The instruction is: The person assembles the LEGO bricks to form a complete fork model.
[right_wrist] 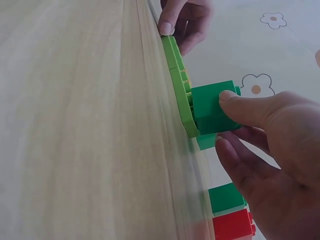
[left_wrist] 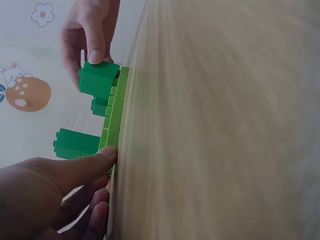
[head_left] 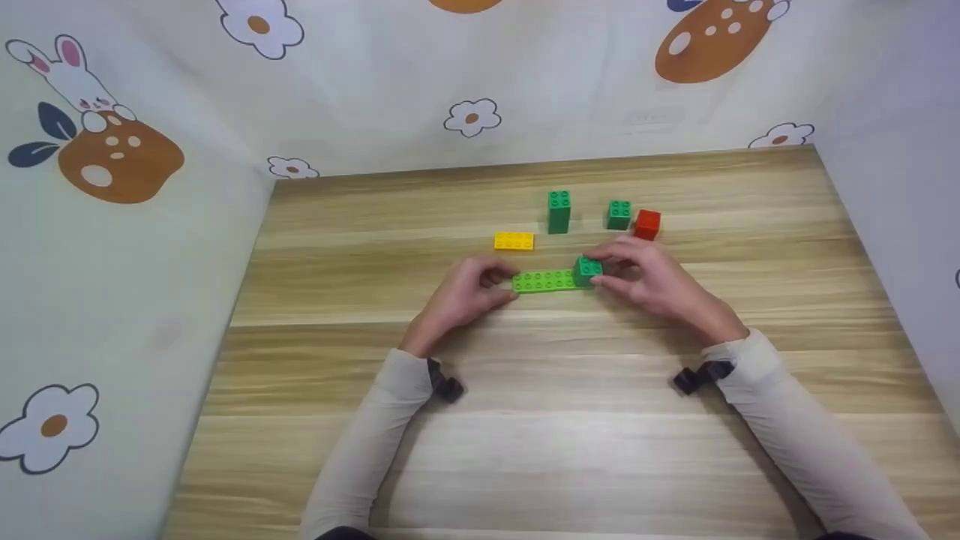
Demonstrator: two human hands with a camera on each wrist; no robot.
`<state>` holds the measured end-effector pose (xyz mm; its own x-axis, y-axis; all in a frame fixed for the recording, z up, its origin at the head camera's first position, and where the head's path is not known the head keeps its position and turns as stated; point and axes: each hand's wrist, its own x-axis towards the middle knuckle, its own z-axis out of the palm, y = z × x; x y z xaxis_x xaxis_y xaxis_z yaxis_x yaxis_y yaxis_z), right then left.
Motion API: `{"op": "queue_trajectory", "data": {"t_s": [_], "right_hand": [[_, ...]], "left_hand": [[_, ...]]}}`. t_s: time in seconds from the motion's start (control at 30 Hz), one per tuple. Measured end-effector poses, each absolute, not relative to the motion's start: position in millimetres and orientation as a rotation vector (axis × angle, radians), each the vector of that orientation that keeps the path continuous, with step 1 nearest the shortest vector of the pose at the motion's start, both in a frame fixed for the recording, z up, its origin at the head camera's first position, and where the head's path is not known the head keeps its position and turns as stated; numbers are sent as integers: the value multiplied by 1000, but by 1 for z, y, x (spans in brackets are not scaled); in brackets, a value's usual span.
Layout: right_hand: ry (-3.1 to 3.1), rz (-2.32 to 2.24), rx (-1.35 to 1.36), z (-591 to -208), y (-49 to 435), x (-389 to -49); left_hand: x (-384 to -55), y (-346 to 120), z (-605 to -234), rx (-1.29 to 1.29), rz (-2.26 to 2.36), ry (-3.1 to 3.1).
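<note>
Left hand (head_left: 463, 292) pinching plate (head_left: 543, 281), right hand (head_left: 660, 279) pinching block (head_left: 588, 271)

Looks like a play space, with cartoon-print walls (head_left: 360, 97) and toy bricks (head_left: 588, 270) on a table (head_left: 570, 442)

The light green strip (head_left: 544, 281), green blocks (right_wrist: 212, 106), yellow block (head_left: 514, 241) and red block (head_left: 648, 225) look like smooth plastic, the table (head_left: 540, 450) smooth wood-grain, the sleeves (head_left: 371, 442) matt cloth.
</note>
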<state>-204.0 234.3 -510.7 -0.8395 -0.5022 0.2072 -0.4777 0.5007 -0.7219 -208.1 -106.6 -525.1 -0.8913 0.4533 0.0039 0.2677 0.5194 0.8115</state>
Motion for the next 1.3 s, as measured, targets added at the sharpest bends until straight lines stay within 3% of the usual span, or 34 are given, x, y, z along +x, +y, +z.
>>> {"op": "queue_trajectory", "data": {"t_s": [1.3], "right_hand": [[2862, -1030, -1026, -505, 221, -200]], "left_hand": [[-205, -103, -523, 568, 1295, 2585]]}}
